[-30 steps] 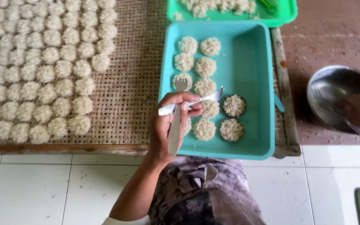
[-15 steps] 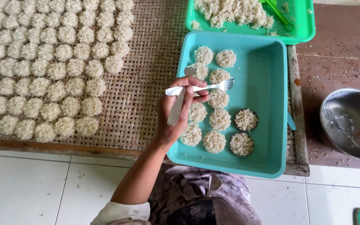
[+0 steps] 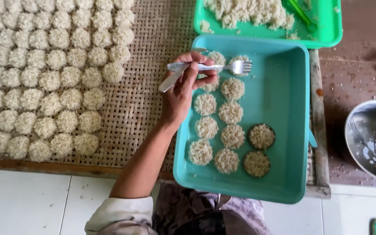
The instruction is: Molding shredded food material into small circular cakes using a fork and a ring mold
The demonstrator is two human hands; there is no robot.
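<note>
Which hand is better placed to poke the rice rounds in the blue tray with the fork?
Probably the left hand: it holds the fork over the rice rounds. The right hand is out of view.

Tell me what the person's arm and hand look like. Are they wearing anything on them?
Only one arm is in view. The hand is bare: no glove, and no ring or watch that I can see. The forearm is bare too, with a pale cream sleeve pushed up around the elbow at the bottom of the picture. The other hand is out of view, so I cannot describe it.
</note>
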